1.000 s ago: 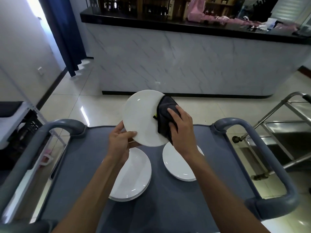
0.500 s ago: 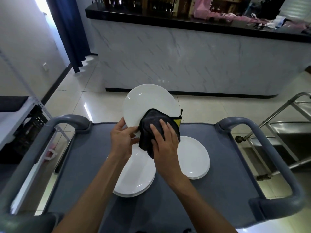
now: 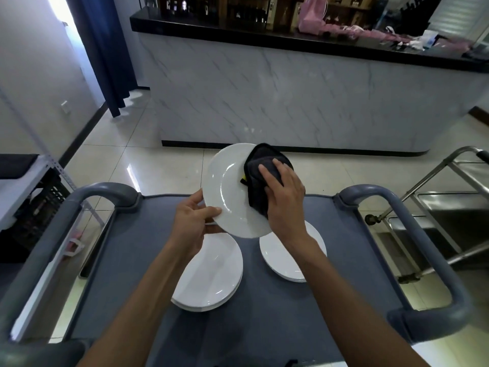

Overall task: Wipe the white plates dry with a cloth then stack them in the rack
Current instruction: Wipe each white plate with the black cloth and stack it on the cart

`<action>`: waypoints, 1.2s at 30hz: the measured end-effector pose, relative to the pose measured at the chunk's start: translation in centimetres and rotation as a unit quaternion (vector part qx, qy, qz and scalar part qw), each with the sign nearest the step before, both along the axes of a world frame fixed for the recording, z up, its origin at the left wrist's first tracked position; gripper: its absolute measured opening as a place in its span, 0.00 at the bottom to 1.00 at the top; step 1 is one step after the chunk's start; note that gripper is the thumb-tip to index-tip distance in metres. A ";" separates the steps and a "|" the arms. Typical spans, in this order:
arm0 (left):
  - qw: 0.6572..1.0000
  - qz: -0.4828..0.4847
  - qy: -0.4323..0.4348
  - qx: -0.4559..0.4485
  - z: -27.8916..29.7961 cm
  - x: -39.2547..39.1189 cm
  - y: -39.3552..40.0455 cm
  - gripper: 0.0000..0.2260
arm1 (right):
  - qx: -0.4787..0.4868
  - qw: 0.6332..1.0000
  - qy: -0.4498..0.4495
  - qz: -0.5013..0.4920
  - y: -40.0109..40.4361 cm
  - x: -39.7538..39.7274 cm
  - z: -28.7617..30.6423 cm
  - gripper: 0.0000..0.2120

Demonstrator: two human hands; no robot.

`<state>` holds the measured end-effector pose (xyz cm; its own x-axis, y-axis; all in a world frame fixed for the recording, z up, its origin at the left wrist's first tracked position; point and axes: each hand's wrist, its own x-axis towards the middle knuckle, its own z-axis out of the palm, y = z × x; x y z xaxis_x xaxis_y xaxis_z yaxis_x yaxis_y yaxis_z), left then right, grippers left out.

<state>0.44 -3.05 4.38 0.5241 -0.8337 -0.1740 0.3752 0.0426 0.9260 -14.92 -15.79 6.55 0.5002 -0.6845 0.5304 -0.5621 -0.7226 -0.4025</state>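
I hold a white plate tilted above the grey cart top. My left hand grips its lower left rim, thumb on the face. My right hand presses a folded dark cloth with a yellow tag flat against the plate's right side, fingers straight. Under my hands lie two stacks of white plates: a left stack and a right stack, the second partly hidden by my right forearm.
The cart has grey rounded handles at left and right. A steel rack trolley stands on the right. A white shelf with a black crate is at left. A marble-fronted counter stands beyond on tiled floor.
The cloth and my right hand have moved from the plate's lower middle up to its right side. The plate has tilted a little, and my view has shifted slightly.
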 end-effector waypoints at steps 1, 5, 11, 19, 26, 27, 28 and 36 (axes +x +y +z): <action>1.000 -0.014 -0.003 0.002 -0.1 -0.1 0.0 0.23 | -0.005 1.000 0.001 0.001 -0.4 0.1 0.4 0.22; 0.999 -0.052 -0.014 0.009 -0.2 -1.0 0.1 0.21 | -0.020 0.999 0.003 0.033 -1.3 1.0 1.8 0.22; 0.998 -0.063 -0.026 0.009 -0.2 -1.4 0.1 0.21 | -0.029 0.993 0.044 0.110 0.5 2.0 1.6 0.22; 0.997 -0.065 -0.045 0.018 -0.5 -1.6 0.7 0.19 | -0.045 0.983 0.073 0.163 2.4 0.5 -0.7 0.24; 0.995 -0.088 -0.045 0.020 0.0 -1.4 0.6 0.20 | -0.090 0.989 0.037 0.114 0.3 1.0 0.6 0.23; 0.995 -0.087 -0.040 0.017 0.0 -1.5 0.6 0.20 | -0.091 0.990 0.033 0.100 -0.1 1.1 0.9 0.24; 0.996 -0.085 -0.035 0.015 0.0 -1.5 0.6 0.21 | -0.088 0.992 0.032 0.087 -0.5 1.0 1.2 0.24; 1.000 -0.012 -0.002 -0.004 0.1 -1.3 0.2 0.24 | 0.008 1.000 -0.008 0.006 -3.1 -1.0 1.6 0.23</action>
